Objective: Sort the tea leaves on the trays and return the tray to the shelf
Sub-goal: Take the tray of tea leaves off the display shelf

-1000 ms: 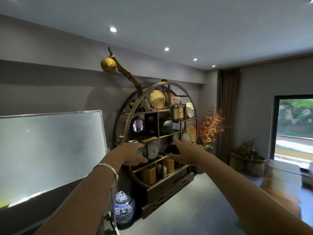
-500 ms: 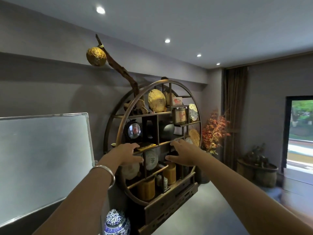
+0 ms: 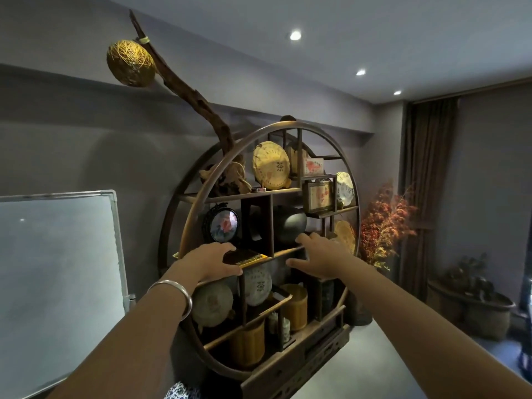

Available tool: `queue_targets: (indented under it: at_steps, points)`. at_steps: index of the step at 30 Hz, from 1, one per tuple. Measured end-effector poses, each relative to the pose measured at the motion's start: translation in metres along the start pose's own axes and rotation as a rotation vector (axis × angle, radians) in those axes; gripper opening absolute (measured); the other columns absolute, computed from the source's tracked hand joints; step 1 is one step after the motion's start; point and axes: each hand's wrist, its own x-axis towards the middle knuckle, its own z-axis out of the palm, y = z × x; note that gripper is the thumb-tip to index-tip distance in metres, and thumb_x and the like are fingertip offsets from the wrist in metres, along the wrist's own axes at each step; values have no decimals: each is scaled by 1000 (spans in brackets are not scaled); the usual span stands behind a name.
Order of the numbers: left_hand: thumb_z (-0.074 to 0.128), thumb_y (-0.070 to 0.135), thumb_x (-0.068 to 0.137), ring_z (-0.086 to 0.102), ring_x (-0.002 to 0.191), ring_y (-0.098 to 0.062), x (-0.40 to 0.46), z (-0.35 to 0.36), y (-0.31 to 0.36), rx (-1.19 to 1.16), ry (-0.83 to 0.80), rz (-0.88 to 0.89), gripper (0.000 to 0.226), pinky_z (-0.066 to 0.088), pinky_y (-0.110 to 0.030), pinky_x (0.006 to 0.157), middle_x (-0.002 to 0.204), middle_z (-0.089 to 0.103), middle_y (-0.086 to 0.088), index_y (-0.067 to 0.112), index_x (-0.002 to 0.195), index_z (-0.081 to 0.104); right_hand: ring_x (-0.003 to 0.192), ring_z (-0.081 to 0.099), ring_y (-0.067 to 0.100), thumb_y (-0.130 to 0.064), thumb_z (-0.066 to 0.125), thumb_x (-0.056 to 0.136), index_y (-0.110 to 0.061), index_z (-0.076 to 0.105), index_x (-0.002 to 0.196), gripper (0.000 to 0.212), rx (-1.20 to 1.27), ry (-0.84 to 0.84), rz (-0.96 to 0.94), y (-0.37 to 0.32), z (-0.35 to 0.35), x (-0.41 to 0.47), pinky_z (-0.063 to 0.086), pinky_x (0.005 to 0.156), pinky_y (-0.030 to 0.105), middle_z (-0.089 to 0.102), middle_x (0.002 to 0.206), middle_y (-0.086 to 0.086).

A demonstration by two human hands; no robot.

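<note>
A round wooden display shelf (image 3: pixel 313 131) stands against the grey wall. On its middle board lies a flat dark tray (image 3: pixel 244 257) with a yellow front edge. My left hand (image 3: pixel 205 263), a silver bangle on its wrist, clasps the tray's left end, fingers on top and thumb beneath the front edge. My right hand (image 3: pixel 319 257) hovers at the right part of the same board, fingers spread, holding nothing. It is just below a dark round teapot (image 3: pixel 290 226). No tea leaves show on the tray.
Wrapped round tea cakes (image 3: pixel 270 165), framed pictures (image 3: pixel 318 195) and bamboo canisters (image 3: pixel 247 345) fill the other compartments. A whiteboard (image 3: pixel 57 283) stands at the left. A blue-white jar (image 3: pixel 181 391) sits below. Red dried branches (image 3: pixel 383 226) and a dark basket (image 3: pixel 472 309) are at the right.
I have come closer to the shelf and both hands have risen from the lower compartments to the middle board. My left hand has closed onto the dark tray's end.
</note>
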Motion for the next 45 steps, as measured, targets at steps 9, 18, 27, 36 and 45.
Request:
queue_targets:
  at_steps: [9,18,27,36,45]
  points:
    - [62,57,80,42,130,-20,167,30,-67,-48,-8,-39,73,41,-36,103,146,40,1,35,143,33,126,43,27,-60,50,87,-17,28,144,76,72,-77,-25,54,66,142,44,99,42,41,140,11]
    - [62,63,74,42,132,-19,339,41,-136,-58,41,-74,79,38,-35,107,146,42,0,34,143,35,127,43,29,-60,48,87,-17,25,145,76,105,-75,-24,108,125,316,44,98,41,39,142,12]
    - [61,63,75,41,132,-16,429,72,-162,-39,90,11,75,38,-31,103,146,43,6,37,141,36,116,52,18,-56,51,88,-23,36,139,62,286,-39,-85,133,209,425,49,92,35,47,134,3]
    - [58,56,75,54,99,-11,466,172,-187,31,196,-88,51,50,-30,76,111,52,10,33,119,48,98,52,8,-39,59,87,-23,50,116,34,229,15,-387,181,336,486,52,76,28,50,109,-9]
    - [53,52,75,52,96,-7,475,270,-215,35,165,-317,35,35,-17,72,102,51,14,34,104,49,87,52,7,-43,62,77,-28,52,106,34,163,-163,-581,233,450,529,47,65,20,51,99,-11]
